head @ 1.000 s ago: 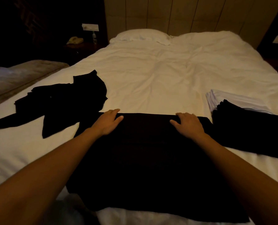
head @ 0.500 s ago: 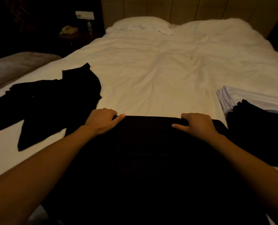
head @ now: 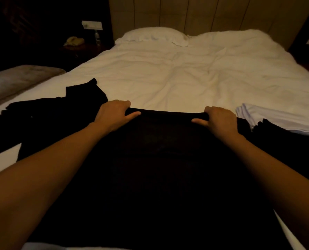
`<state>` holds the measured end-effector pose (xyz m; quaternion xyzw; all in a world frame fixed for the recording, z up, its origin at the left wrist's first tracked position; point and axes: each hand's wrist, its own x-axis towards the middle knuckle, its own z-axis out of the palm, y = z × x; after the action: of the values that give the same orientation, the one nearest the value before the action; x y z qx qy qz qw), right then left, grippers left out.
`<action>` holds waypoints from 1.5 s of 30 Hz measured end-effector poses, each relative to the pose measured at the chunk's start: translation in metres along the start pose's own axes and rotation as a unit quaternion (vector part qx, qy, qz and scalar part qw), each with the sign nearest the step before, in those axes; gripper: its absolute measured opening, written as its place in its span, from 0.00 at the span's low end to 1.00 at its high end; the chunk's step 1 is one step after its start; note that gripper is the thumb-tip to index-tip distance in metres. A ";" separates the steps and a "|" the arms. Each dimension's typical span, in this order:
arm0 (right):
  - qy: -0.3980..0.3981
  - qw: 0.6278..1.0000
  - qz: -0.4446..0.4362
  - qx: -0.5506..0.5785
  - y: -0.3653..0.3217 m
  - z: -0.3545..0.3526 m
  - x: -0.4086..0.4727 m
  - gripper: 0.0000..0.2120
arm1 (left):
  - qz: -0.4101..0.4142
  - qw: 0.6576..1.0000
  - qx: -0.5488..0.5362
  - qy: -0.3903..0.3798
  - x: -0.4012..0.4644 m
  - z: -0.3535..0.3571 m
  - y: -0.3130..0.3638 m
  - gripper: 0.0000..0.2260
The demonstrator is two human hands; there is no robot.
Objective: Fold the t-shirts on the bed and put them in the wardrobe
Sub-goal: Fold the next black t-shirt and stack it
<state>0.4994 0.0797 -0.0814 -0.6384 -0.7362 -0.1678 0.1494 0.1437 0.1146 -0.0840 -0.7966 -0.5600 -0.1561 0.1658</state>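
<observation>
Where fingers curl under, black t-shirt (head: 164,159) folds lost in darkness.

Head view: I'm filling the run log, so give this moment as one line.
step: folding | left hand: grips far edge of black t-shirt | right hand: grips same edge | bed: unfolded black t-shirt left, folded pile right

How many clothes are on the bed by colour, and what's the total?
Black: 3, the t-shirt gripped by both hands, the loose garment left of it, the folded one on the right.
White: 1, the folded pile.
Total: 4.
</observation>
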 end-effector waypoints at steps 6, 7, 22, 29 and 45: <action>0.051 0.997 0.030 0.041 -0.009 -0.028 -0.029 0.31 | 0.052 0.995 -0.030 0.084 -0.024 -0.027 -0.002 0.23; 0.058 0.997 0.035 0.040 -0.012 -0.034 -0.036 0.31 | 0.052 0.993 -0.036 0.096 -0.031 -0.033 -0.001 0.23; 0.090 0.987 0.008 0.130 -0.046 -0.053 -0.212 0.27 | 0.030 0.973 -0.095 0.206 -0.210 -0.041 0.039 0.29; 0.094 0.987 0.009 0.126 -0.059 -0.034 -0.280 0.21 | -0.023 0.974 -0.128 0.188 -0.278 -0.026 0.058 0.28; 0.103 0.976 0.063 0.181 -0.030 -0.054 -0.313 0.20 | 0.063 0.966 -0.197 0.153 -0.264 -0.041 0.125 0.29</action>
<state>0.5136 -0.2264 -0.1701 -0.6255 -0.6930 -0.0873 0.3478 0.1732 -0.1648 -0.1729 -0.8141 -0.4345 -0.3723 0.0989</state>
